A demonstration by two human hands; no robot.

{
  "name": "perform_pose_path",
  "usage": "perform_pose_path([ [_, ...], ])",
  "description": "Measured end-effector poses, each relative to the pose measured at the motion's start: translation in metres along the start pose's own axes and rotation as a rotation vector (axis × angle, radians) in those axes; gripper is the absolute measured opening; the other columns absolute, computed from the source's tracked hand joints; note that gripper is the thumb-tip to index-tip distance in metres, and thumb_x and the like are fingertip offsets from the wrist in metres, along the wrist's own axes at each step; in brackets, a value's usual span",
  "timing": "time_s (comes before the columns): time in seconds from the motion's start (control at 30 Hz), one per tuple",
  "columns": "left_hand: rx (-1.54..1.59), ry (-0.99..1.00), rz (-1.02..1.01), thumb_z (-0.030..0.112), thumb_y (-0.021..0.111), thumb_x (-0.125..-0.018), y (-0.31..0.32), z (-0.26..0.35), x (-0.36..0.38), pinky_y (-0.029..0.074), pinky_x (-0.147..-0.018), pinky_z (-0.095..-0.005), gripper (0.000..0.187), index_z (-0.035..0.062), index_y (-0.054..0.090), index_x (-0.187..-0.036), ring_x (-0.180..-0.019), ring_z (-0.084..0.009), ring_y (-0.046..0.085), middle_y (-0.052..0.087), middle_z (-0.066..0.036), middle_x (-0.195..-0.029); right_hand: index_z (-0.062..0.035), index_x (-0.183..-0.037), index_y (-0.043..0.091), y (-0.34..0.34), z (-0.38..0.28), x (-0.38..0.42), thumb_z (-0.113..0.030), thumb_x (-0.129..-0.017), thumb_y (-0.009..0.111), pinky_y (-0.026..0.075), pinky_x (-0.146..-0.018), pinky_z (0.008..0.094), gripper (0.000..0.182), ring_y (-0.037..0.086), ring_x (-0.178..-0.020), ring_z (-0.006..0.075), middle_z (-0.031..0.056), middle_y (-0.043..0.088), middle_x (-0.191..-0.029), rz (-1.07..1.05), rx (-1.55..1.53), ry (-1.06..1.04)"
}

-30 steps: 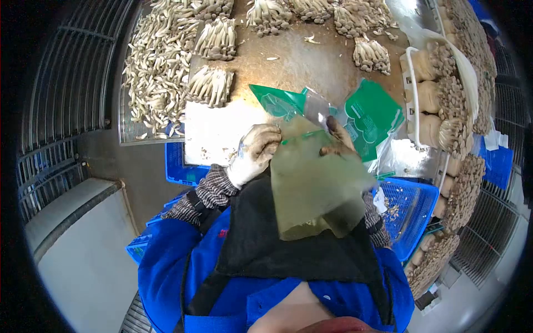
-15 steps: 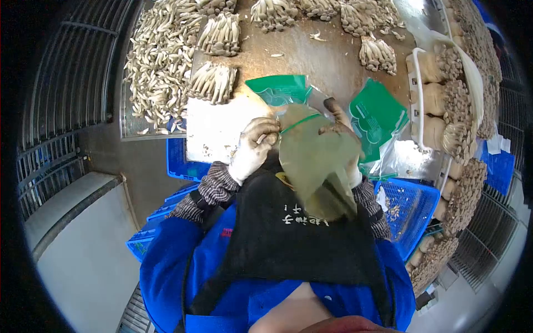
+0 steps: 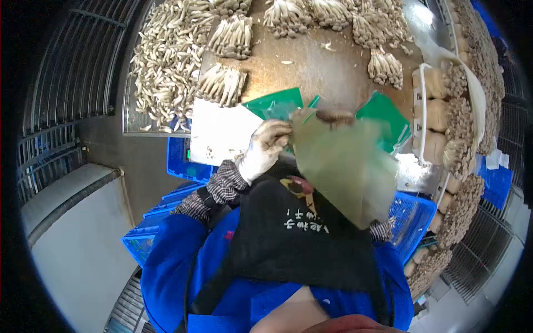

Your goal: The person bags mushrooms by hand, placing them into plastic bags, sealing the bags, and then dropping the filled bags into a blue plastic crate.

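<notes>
My left hand (image 3: 265,147), in a white glove with dirty fingertips, pinches the left edge of a translucent greenish plastic bag (image 3: 344,166). The bag hangs blurred in front of the black apron. Of my right hand (image 3: 333,116), only dark gloved fingers show at the bag's top edge; the bag hides the rest. Behind the hands, green printed bags lie on the table, one to the left (image 3: 275,102) and one to the right (image 3: 386,115). A bunch of mushrooms (image 3: 222,85) sits beyond my left hand.
Loose mushroom pieces (image 3: 166,61) are heaped at the left of the metal table (image 3: 311,61). More bunches (image 3: 286,18) line its far side. A white crate (image 3: 423,111) of mushrooms stands at the right. Blue baskets (image 3: 413,213) are below the table edge on both sides.
The bag has swung right and spread wider, now covering most of my right hand and forearm. My left hand has shifted slightly right, still at the bag's edge.
</notes>
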State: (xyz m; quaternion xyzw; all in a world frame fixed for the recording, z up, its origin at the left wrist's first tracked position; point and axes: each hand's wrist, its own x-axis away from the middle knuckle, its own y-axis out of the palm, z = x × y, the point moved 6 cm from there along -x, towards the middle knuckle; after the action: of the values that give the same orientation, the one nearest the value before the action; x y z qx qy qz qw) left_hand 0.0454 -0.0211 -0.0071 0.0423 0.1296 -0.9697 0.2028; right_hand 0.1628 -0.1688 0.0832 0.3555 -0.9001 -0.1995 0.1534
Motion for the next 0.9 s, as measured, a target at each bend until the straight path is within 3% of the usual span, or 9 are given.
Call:
perform_pose_path([
  [0.07,-0.042,-0.022,0.008,0.008,0.068,-0.087,-0.005,-0.014,-0.003,0.051,-0.092,-0.0382,0.021,-0.0010,0.069,-0.106,-0.105,-0.0303,0.064,0.067,-0.016,-0.112,0.0010,-0.119,0.060,0.002,-0.006,0.001,-0.017,-0.094,0.066,0.048,-0.101,0.0426,0.031,0.062,-0.113,0.0310,0.0182,0.066,-0.117,-0.130,0.250,-0.157],
  [0.2,0.003,-0.116,0.039,0.001,0.065,-0.087,-0.001,-0.037,0.001,0.051,-0.093,-0.0385,0.019,-0.0013,0.068,-0.106,-0.105,-0.0305,0.063,0.066,-0.016,-0.112,0.0005,-0.118,0.060,-0.028,-0.008,-0.010,-0.016,-0.094,0.065,0.049,-0.099,0.0423,0.029,0.062,-0.112,0.0310,0.0177,0.066,-0.115,0.008,0.217,-0.161],
  [0.53,0.053,-0.193,0.073,0.001,0.060,-0.090,-0.002,-0.040,0.003,0.051,-0.091,-0.0337,0.016,-0.0051,0.066,-0.104,-0.103,-0.0248,0.063,0.065,-0.015,-0.111,-0.0008,-0.114,0.062,-0.225,-0.046,0.050,-0.013,-0.094,0.064,0.050,-0.096,0.0416,0.024,0.063,-0.110,0.0308,0.0165,0.066,-0.111,0.732,0.775,-0.403],
  [0.6,0.063,-0.221,0.055,0.000,0.059,-0.092,0.001,-0.042,0.005,0.049,-0.093,-0.0326,0.016,-0.0064,0.065,-0.105,-0.104,-0.0227,0.062,0.064,-0.014,-0.113,-0.0011,-0.114,0.062,-0.235,-0.015,0.046,-0.013,-0.094,0.064,0.050,-0.095,0.0415,0.023,0.063,-0.109,0.0307,0.0163,0.066,-0.110,0.686,1.068,-0.290],
  [0.63,0.072,-0.251,0.056,0.000,0.057,-0.094,0.003,-0.046,0.006,0.047,-0.096,-0.0316,0.016,-0.0077,0.064,-0.106,-0.106,-0.0206,0.061,0.063,-0.014,-0.115,-0.0043,-0.115,0.063,-0.234,-0.014,0.029,-0.007,-0.091,0.063,0.051,-0.089,0.0432,0.024,0.064,-0.103,0.0344,0.0180,0.064,-0.111,0.247,1.435,-0.113],
  [0.67,0.051,-0.200,0.040,0.003,0.057,-0.096,0.003,-0.048,0.006,0.047,-0.096,-0.0314,0.017,-0.0077,0.063,-0.108,-0.106,-0.0195,0.060,0.063,-0.014,-0.116,-0.0035,-0.124,0.058,-0.260,0.014,0.022,-0.007,-0.088,0.063,0.049,-0.087,0.0476,0.037,0.061,-0.104,0.0355,0.0181,0.062,-0.114,0.100,1.649,-0.054],
  [0.7,0.050,-0.197,0.030,0.003,0.057,-0.096,0.003,-0.045,0.005,0.047,-0.096,-0.0314,0.017,-0.0077,0.063,-0.108,-0.106,-0.0195,0.060,0.063,-0.014,-0.116,-0.0035,-0.124,0.058,-0.259,0.015,0.019,-0.007,-0.088,0.063,0.049,-0.087,0.0476,0.037,0.061,-0.104,0.0355,0.0181,0.062,-0.114,0.111,1.646,-0.051],
  [0.77,0.054,-0.206,0.039,0.006,0.058,-0.097,0.001,-0.039,0.003,0.047,-0.096,-0.0313,0.019,-0.0069,0.064,-0.109,-0.105,-0.0192,0.060,0.063,-0.014,-0.116,-0.0014,-0.127,0.056,-0.231,0.019,0.013,-0.009,-0.087,0.062,0.046,-0.091,0.0517,0.040,0.057,-0.110,0.0370,0.0186,0.060,-0.119,0.095,2.210,-0.275],
  [0.9,0.060,-0.291,0.087,0.003,0.060,-0.092,0.001,-0.050,0.007,0.049,-0.092,-0.0335,0.017,-0.0062,0.066,-0.105,-0.105,-0.0240,0.062,0.065,-0.015,-0.113,-0.0015,-0.128,0.057,-0.131,0.016,0.027,-0.012,-0.086,0.063,0.044,-0.093,0.0512,0.044,0.057,-0.109,0.0361,0.0185,0.061,-0.122,0.042,1.508,-0.613],
])
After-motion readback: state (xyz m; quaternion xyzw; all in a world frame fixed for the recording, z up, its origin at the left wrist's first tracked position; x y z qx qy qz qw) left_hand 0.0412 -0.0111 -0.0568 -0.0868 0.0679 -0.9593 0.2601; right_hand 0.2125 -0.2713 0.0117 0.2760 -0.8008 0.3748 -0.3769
